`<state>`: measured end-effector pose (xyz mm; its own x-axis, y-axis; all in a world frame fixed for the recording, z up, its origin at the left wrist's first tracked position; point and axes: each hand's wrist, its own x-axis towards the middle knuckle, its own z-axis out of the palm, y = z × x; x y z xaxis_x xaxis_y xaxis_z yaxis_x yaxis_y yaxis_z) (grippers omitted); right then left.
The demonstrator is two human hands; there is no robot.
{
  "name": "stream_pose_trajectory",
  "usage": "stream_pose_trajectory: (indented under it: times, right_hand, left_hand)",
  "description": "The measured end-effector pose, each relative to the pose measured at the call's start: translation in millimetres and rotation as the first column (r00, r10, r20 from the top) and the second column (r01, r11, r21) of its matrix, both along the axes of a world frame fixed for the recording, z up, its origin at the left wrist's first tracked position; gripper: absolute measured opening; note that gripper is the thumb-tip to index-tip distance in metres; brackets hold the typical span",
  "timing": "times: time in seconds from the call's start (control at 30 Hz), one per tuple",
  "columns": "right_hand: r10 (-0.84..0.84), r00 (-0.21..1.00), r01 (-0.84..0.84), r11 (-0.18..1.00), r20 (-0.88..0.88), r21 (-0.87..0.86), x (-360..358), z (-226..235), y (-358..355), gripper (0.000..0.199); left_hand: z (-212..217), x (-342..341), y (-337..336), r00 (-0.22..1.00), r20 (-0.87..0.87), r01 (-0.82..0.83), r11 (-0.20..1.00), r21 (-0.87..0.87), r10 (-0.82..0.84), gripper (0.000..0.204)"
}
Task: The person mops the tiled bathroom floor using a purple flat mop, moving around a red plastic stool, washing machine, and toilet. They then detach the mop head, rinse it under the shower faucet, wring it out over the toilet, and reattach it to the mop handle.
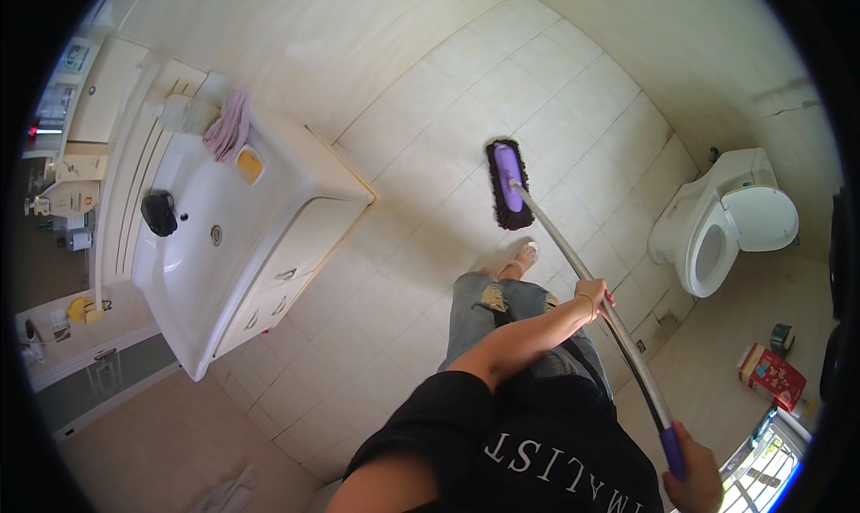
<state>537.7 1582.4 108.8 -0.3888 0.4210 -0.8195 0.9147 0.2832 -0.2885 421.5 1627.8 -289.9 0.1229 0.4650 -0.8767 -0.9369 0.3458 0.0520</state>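
A flat mop with a purple plate and a dark shaggy pad (507, 168) lies on the tiled floor ahead of my feet. Its silver pole (627, 347) slants back to my right side and ends in a purple grip (671, 450). Partway up the pole, my left hand (594, 300) is closed around the metal. My right hand (697, 477) holds the purple grip at the top end, low at the right of the view. One foot in a light sandal (525, 258) shows just behind the mop head.
To the left stands a white washbasin cabinet (300, 235) with a pink cloth (230, 128), yellow soap (249, 165) and a black object (159, 213). A white toilet (708, 253) with its lid raised is at the right. Walls meet the floor at the far end. Near a window sits a red packet (772, 376).
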Motion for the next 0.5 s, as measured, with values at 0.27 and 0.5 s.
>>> stream_pose_trajectory:
  times: [0.27,0.5]
  right_hand:
    - [0.316,0.941,-0.318,0.948,-0.121,0.0,-25,-24,112,0.061]
    - [0.535,0.814,-0.531,0.843,-0.225,0.083,-152,-108,146,0.057]
  left_hand:
    - [-6,-82,8,0.945,-0.145,-0.311,0.944,-0.11,0.294,0.012]
    - [-57,-229,-22,0.812,-0.228,-0.567,0.819,-0.085,0.538,0.025]
